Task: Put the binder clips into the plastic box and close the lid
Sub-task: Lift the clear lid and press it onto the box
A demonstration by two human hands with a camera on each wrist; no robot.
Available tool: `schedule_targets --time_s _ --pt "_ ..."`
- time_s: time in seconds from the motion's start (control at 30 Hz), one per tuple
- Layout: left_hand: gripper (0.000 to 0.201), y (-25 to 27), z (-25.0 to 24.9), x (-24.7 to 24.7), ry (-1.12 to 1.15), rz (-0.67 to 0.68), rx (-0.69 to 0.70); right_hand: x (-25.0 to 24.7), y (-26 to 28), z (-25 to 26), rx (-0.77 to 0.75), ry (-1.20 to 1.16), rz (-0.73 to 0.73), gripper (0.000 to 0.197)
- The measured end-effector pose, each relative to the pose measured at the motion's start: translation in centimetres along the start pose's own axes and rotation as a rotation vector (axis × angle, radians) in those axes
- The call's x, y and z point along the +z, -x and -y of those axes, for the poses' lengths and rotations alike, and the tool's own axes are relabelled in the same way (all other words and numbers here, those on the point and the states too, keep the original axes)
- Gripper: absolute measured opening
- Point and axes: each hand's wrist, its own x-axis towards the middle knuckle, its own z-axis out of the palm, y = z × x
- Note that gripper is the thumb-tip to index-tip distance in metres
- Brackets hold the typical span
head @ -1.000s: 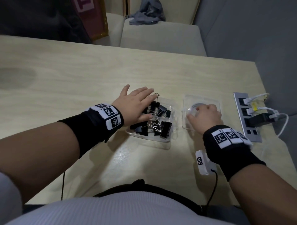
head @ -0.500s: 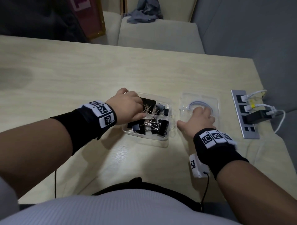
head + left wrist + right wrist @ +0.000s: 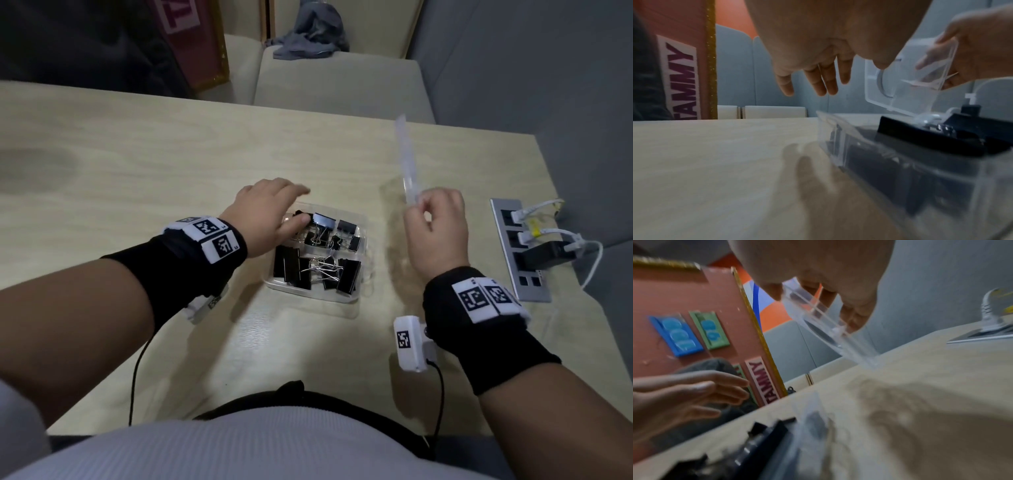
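A clear plastic box [image 3: 363, 253] sits mid-table with several black binder clips [image 3: 317, 269] inside it. My left hand [image 3: 274, 212] hovers at the box's far left corner, fingers straight and loose, holding nothing; the left wrist view shows those fingers [image 3: 821, 81] above the tabletop beside the box [image 3: 840, 146]. My right hand [image 3: 433, 222] pinches the clear lid [image 3: 407, 161] by its near edge and holds it upright, lifted off the table to the right of the box. In the right wrist view the lid [image 3: 818, 322] hangs between thumb and fingers.
A grey power strip [image 3: 517, 246] with white cables and a black plug lies at the table's right edge. Beige seat cushions [image 3: 335, 85] stand beyond the far edge, and a red board [image 3: 191, 37] leans at the back left.
My right hand has picked the lid up from the table and tipped it upright. My left hand has uncurled and shifted to the box's far left corner.
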Motion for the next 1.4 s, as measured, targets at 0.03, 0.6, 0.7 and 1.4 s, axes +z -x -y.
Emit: schedule_targets --time_s 0.03,0.6,0.7,1.4 --pt "0.069 -0.2 -0.2 -0.3 0.078 -0.026 -0.013 -0.1 -0.1 0.8 -0.061 -0.092 -0.010 0.015" --pt "0.041 1.1 0.7 -1.5 0.511 -0.091 -0.384 1.7 2.6 1.2 0.760 -0.422 0.490 0.022" --pt "0.040 1.0 0.5 -1.4 0.449 -0.028 -0.402 2.1 3.0 0.7 0.614 -0.098 0.543 0.026" --pt "0.041 -0.6 0.8 0.5 -0.096 0.075 -0.242 3.8 2.4 -0.8 0.334 0.325 0.478 0.026"
